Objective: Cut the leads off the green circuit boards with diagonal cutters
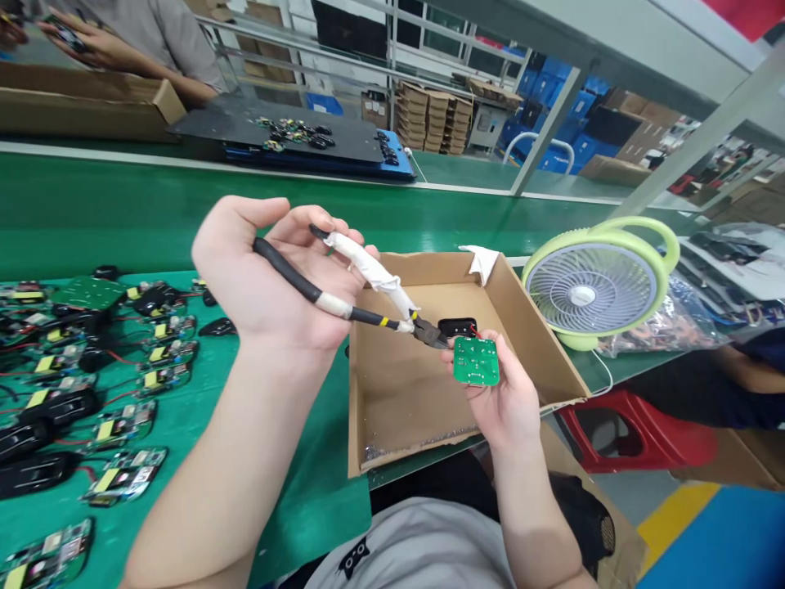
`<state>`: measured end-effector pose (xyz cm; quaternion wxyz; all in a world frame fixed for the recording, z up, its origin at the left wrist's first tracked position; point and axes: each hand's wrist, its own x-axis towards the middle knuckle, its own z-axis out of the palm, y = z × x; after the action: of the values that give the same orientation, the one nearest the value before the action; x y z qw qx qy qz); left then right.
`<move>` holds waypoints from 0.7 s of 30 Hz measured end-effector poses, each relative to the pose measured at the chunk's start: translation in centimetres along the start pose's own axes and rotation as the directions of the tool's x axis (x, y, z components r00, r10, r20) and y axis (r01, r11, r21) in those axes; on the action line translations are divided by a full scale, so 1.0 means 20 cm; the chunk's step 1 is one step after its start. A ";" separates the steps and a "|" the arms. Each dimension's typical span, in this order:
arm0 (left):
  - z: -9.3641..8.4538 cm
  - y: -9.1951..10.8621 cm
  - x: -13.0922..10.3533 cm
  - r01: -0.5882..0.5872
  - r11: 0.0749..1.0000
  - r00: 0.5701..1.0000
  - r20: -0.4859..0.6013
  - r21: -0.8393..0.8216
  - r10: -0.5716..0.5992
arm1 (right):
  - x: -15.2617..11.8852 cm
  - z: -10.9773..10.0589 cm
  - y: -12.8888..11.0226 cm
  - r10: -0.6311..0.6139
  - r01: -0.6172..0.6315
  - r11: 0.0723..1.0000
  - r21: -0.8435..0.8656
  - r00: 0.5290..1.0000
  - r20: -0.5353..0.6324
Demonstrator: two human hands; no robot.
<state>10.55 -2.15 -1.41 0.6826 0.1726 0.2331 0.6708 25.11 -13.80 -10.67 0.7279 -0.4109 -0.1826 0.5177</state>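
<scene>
My left hand (307, 278), palm up, holds a pair of cutting pliers (361, 286) with its fingers curled on one handle. The handles are spread, black, and partly wrapped in white tape. The jaws point right and reach the edge of a green circuit board (476, 361); I cannot tell whether they touch it. My right hand (503, 401) pinches this board between thumb and fingers, solder side facing me. Just behind the board is a black plastic shell (457, 327) with a red wire beside it. Both hands are above or beside an open cardboard box (410, 384).
Many boards with black shells (123, 425) lie on the green mat at left. Metal clippings (380, 450) line the box's near edge. A green fan (589, 286) stands to the right, near a red stool (631, 433). Across the bench, a person's hands (104, 49) hold a black item.
</scene>
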 end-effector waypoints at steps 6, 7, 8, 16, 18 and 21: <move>0.00 0.00 0.00 -0.022 0.999 1.000 -0.006 -0.040 0.022 | 0.00 0.00 0.00 0.003 -0.003 1.000 0.005 1.000 0.024; 0.00 0.00 0.00 -0.023 0.999 1.000 -0.007 -0.040 0.023 | 0.00 0.00 0.00 0.002 -0.002 1.000 0.010 1.000 0.027; 0.00 0.01 0.00 -0.019 0.999 1.000 -0.005 -0.037 0.019 | 0.00 0.00 0.00 -0.001 0.000 1.000 0.017 1.000 0.031; -0.02 0.01 0.02 -0.021 1.000 0.999 -0.024 0.014 0.022 | -0.01 0.01 0.00 -0.040 0.036 0.997 0.065 0.997 0.065; -0.02 0.01 0.02 -0.015 1.000 0.999 -0.031 -0.008 0.015 | -0.01 0.01 0.00 -0.049 0.045 0.997 0.060 0.996 0.077; -0.02 0.01 0.02 -0.042 0.999 0.998 -0.054 -0.026 0.041 | -0.01 0.01 0.00 -0.057 0.053 0.997 0.051 0.994 0.096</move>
<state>10.16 -1.85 -1.58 0.6642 0.1503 0.2386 0.6923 24.94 -13.89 -10.61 0.7419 -0.3623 -0.2163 0.5210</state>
